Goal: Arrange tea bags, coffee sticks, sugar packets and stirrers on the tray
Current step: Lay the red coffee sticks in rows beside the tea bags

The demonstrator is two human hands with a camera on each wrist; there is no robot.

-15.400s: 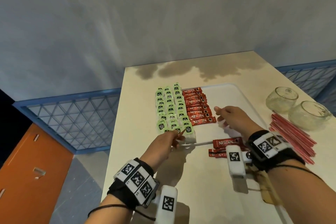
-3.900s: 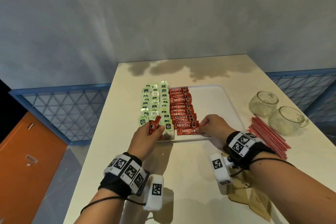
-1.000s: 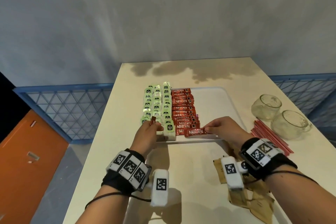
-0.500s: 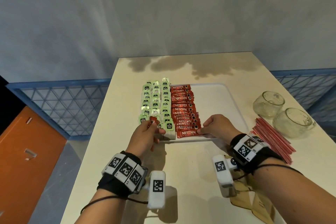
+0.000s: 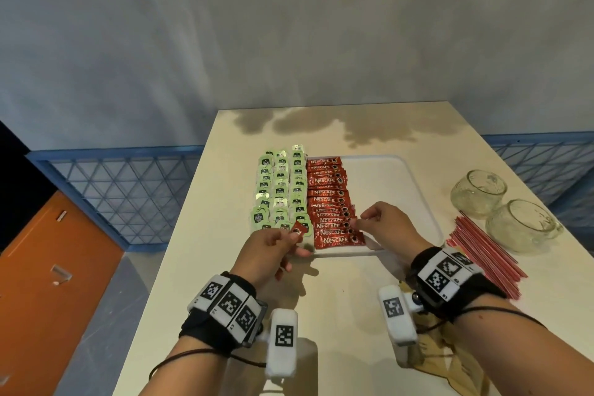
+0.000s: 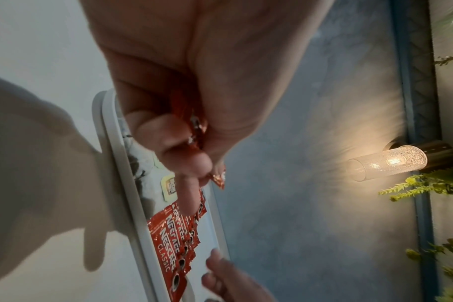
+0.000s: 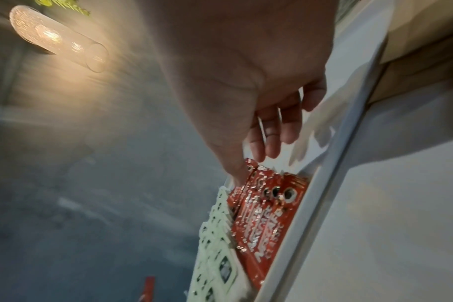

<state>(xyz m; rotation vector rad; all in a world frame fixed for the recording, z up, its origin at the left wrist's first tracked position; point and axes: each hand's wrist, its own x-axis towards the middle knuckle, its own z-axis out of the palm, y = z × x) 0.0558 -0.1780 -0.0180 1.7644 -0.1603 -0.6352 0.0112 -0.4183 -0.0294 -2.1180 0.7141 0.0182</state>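
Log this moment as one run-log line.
left hand: pinches coffee stick | right hand: touches stick row | tray: right half bare

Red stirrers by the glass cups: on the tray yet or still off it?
Off. The stirrers lie bundled on the table, right of the tray rim.

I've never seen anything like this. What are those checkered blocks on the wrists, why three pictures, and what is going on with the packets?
No machine here: a person works with bare hands. The checkered wristbands carry small cameras, so one picture comes from the head and one from each wrist. On the table lies a white tray with rows of green tea bags and red coffee sticks. Beside it lie red stirrers and two glass cups. The left hand pinches a spare coffee stick; the right hand fingers the sticks' ends.
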